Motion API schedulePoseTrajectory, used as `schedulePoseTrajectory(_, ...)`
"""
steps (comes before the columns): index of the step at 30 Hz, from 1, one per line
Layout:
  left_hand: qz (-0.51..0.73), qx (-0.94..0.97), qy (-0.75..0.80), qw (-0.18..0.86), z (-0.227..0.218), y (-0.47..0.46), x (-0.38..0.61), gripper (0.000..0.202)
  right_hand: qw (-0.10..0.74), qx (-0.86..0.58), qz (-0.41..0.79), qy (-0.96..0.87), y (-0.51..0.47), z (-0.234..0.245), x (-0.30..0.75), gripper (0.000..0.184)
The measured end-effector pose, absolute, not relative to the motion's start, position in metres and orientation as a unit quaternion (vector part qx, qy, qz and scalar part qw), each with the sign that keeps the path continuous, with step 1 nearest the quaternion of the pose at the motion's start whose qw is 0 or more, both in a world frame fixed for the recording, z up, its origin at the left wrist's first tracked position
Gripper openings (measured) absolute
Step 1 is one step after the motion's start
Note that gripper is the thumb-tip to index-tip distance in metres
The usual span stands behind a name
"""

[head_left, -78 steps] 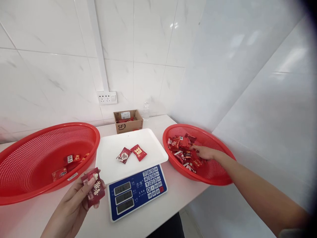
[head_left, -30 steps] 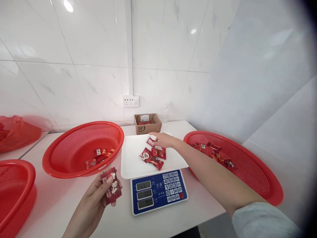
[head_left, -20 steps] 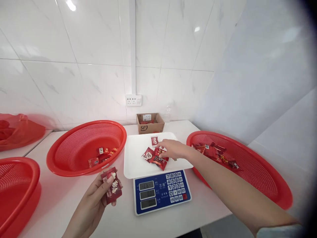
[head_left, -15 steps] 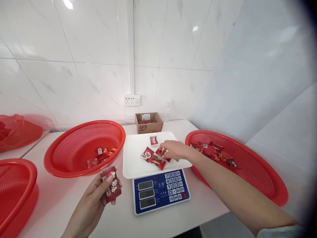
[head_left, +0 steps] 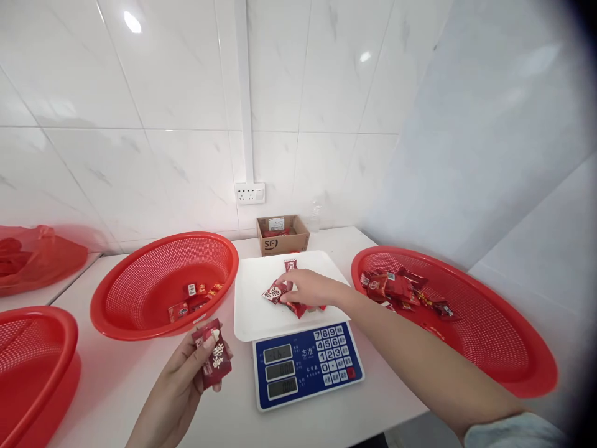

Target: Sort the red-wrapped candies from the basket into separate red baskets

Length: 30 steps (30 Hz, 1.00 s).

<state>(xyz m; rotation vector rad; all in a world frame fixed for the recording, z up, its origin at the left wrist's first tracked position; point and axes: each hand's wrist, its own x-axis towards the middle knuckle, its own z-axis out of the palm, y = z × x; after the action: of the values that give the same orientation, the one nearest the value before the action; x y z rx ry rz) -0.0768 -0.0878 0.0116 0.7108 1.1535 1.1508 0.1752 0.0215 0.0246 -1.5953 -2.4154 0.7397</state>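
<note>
My left hand [head_left: 180, 389] is raised over the counter, its fingers closed on a red candy packet [head_left: 213, 361] with white characters. My right hand [head_left: 308, 288] reaches over the white pan [head_left: 254, 311] of a blue-faced scale [head_left: 308, 367], palm down, its fingers curled onto several red candy packets [head_left: 274, 291] lying there. One more packet [head_left: 290, 266] lies farther back on the pan. The red basket on the right [head_left: 489, 348] holds a heap of red packets [head_left: 396, 287]. The red basket left of the scale [head_left: 163, 283] holds a few packets [head_left: 193, 297].
A small open cardboard box [head_left: 282, 234] stands at the back by the tiled wall, under a wall socket [head_left: 250, 193]. A third red basket [head_left: 32, 367] sits at the near left, and a red plastic bag [head_left: 37, 258] lies behind it.
My right hand left the right basket, came over the scale pan, and more packets lie there now. It has slid left along the pan onto them. My left hand kept its packet.
</note>
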Motion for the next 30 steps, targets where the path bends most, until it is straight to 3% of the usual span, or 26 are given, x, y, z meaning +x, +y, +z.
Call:
schedulePoseTrajectory(4, 0.505, 0.312, 0.507, 0.625, 0.014, -0.090, -0.075, 0.047, 0.157, -0.542, 0.259, -0.784, 0.034, 0.024, 0.187, 0.039)
schedulePoseTrajectory(9, 0.503, 0.312, 0.506, 0.627, 0.013, -0.091, -0.073, 0.047, 0.190, -0.575, 0.195, -0.772, 0.036, 0.018, 0.195, 0.048)
schedulePoseTrajectory(18, 0.491, 0.310, 0.510, 0.634, 0.013, -0.089, -0.069, 0.052, 0.058, -0.552, 0.187, -0.810, 0.022, 0.006, 0.177, 0.081)
schedulePoseTrajectory(26, 0.490, 0.314, 0.509, 0.634, 0.012, -0.089, -0.073, 0.054, 0.031, -0.511, 0.188, -0.838, 0.015, 0.004, 0.168, 0.077)
schedulePoseTrajectory(30, 0.479, 0.333, 0.505, 0.636, 0.008, -0.089, -0.071, 0.053, 0.119, -0.522, 0.173, -0.827, -0.003, 0.018, 0.166, 0.068)
